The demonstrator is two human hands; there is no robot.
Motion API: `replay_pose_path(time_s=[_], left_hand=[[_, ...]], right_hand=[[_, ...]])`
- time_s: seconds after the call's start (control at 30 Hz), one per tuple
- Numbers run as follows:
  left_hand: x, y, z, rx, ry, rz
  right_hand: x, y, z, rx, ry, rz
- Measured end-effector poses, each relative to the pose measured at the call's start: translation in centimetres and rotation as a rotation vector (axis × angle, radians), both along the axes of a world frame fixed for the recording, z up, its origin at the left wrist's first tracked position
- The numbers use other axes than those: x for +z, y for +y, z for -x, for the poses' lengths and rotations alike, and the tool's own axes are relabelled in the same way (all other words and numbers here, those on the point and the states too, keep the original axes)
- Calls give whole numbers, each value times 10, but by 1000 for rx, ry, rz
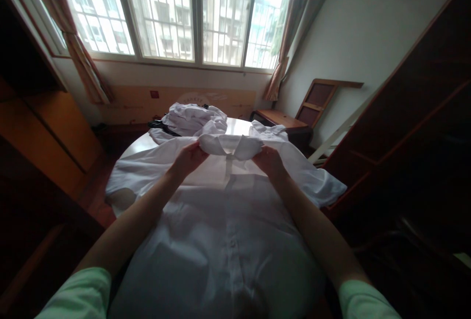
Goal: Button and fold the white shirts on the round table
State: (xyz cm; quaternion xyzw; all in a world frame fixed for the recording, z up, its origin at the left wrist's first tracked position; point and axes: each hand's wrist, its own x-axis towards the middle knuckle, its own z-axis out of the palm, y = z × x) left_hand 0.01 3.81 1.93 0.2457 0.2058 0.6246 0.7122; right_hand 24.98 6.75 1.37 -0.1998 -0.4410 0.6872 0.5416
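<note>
Pale green short sleeves (81,294) end above two bare forearms, which reach forward and angle inward over a white, collared, button-front cloth shirt (206,230). The left hand (189,156) has its fingers clamped on the left end of the white folded collar (230,147), and the right hand (270,160) likewise grips the right end, the fingertips partly hidden. The shirt lies front up across a white, smooth-topped table (239,126), just short of a crumpled heap of white garments (195,119). Its collar points away toward the window, its long axis running back toward the person, sleeves spread to both sides. The thin fabric looks lightly creased, with a button placket down the middle.
</note>
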Motion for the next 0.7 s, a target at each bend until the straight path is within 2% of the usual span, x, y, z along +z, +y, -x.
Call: replay_pose_path(time_s=[0.07,0.17,0.33,0.47,0.7], left_hand=[[0,-1,2,-24,9,-56],[-4,-1,4,6,60,-103],[-9,-2,5,58,225,-121],[-7,-7,4,58,264,-147],[-7,-8,-1,90,274,-135]], right_hand=[[0,-2,0,-57,-50,-24],[0,-5,2,-101,-179,-47],[1,-7,4,-174,-333,66],[-2,-5,3,-217,-457,85],[-13,6,5,-143,-309,169]])
